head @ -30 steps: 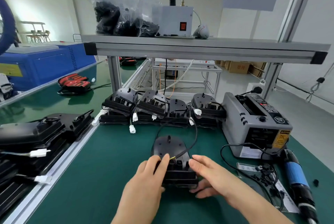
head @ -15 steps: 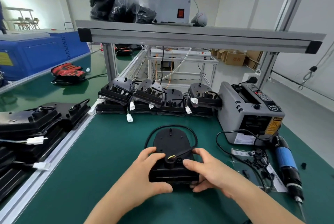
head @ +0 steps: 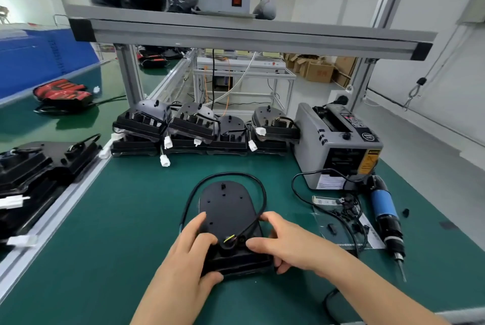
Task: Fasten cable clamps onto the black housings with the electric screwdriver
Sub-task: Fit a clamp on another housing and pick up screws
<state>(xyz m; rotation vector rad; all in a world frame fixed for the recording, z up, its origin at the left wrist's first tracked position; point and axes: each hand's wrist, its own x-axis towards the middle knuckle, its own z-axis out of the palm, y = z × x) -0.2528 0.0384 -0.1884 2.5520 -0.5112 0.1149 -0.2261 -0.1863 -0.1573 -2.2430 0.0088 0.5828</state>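
We see both hands bare: left hand (head: 193,244), right hand (head: 284,244). Behind them, the left forearm (head: 168,298) and right forearm (head: 372,290) are bare down to the bottom frame edge. Finger detail is too blurred to read.

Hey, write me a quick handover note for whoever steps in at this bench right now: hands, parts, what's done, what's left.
Left hand grips the black housing by its left near edge; right hand grips its right edge, index finger by the cable looped round it.
Electric screwdriver lies on the mat to the right, unheld; loose cable clamps beside it.
Done: housing laid flat, cable looped. No clamp seen on it.
Left: place clamp, screw it down; more housings sit at the back.
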